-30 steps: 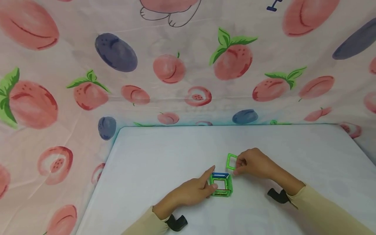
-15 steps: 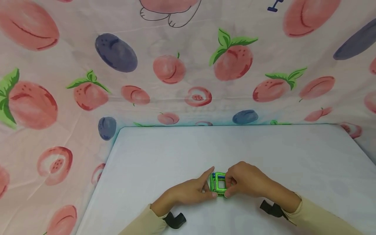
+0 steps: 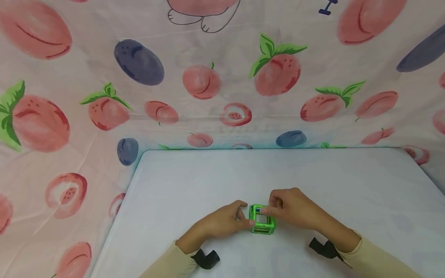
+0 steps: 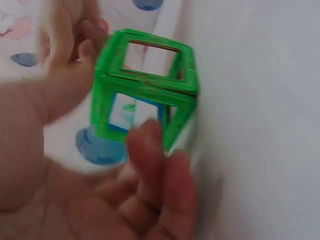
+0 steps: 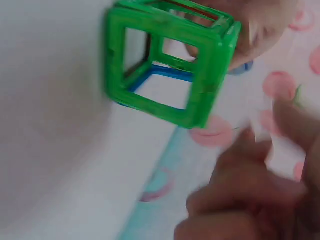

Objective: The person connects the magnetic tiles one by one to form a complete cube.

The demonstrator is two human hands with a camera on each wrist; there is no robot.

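A small cube of green magnetic frame tiles (image 3: 262,225) stands on the white table. One blue tile (image 5: 172,73) forms its far side. At its left, my left hand (image 3: 224,221) has the thumb at the near top edge and the index finger held away from the side. My right hand (image 3: 295,208) is at the cube's upper right, its thumb stretched over the top and its other fingers loosely bent. In the right wrist view that hand's blurred fingers (image 5: 240,190) are apart from the cube. The left wrist view shows bent left fingers (image 4: 150,155) in front of the cube.
The white tabletop (image 3: 194,177) reaches back to a fruit-printed cloth (image 3: 208,46), which also hangs along the left side. A black curved piece is strapped at each wrist, the left one (image 3: 206,259) and the right one (image 3: 324,248).
The right hand brought a green square tile from behind right onto the cube's top and let it go. Its fingers have drawn back. The left index finger has lifted off the side.
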